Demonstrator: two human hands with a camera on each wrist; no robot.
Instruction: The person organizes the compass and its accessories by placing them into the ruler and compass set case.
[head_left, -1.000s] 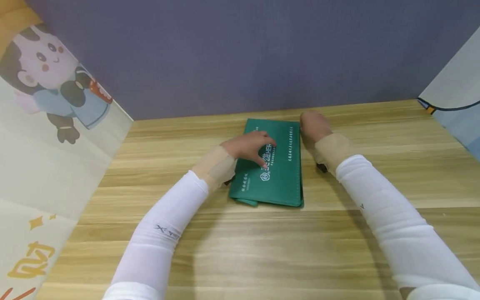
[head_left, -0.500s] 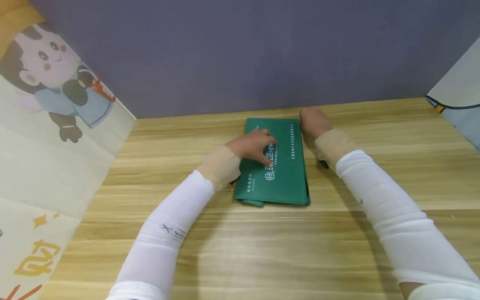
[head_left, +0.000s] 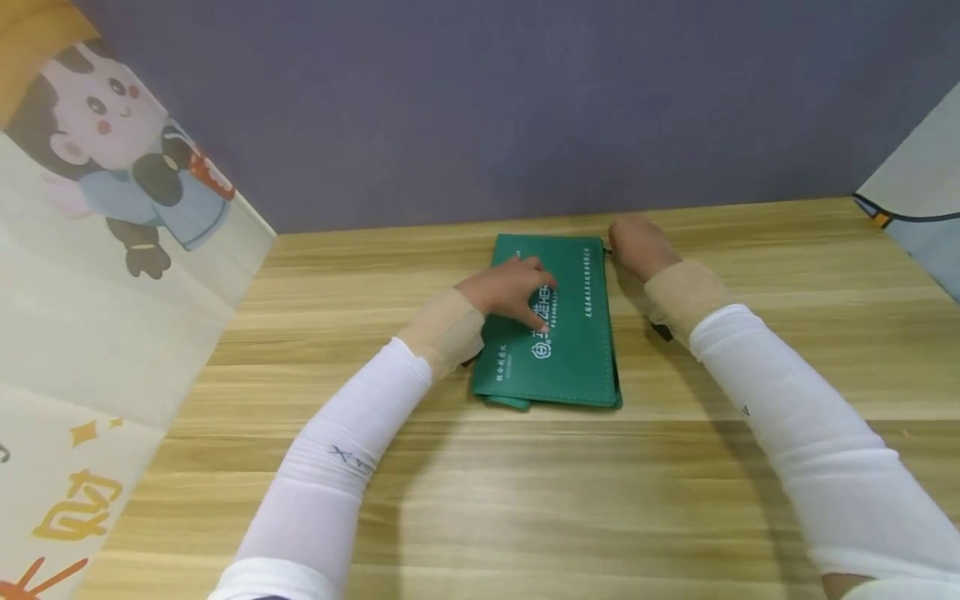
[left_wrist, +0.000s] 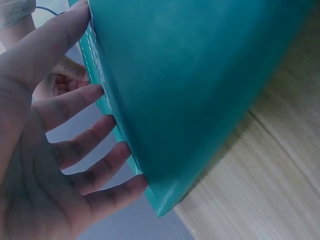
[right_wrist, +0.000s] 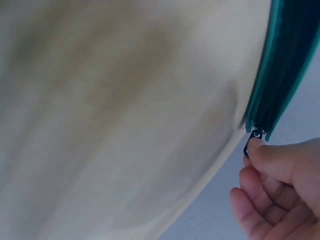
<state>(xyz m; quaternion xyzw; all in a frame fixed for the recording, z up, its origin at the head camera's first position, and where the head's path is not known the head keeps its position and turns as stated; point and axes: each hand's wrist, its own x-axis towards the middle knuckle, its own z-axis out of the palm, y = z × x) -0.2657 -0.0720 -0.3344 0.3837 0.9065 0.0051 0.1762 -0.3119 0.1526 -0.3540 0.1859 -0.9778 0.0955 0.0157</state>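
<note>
A flat green zip pouch [head_left: 577,358] with white printing lies on the wooden table. My left hand [head_left: 510,287] rests over its left and middle part, thumb and fingers spread. In the left wrist view, the fingertips [left_wrist: 107,125] of that hand touch along the stitched edge of the pouch. At the pouch's far right corner, my right hand [head_left: 642,247] pinches a small dark zipper pull [right_wrist: 254,142] between thumb and forefinger. The right wrist view shows the pouch's side [right_wrist: 285,65] parted above the pull; its inside is too dark to make out.
A grey-purple panel [head_left: 525,117] stands right behind the table's far edge. On the left is a pale wall [head_left: 82,333] with a cartoon figure. The wooden tabletop [head_left: 570,500] spreads out in front of the pouch and to both sides.
My right hand has shifted slightly to the right, and the dark pull now shows at the pouch's corner. The pouch has turned a little, its near end rightward. My left hand stays on it.
</note>
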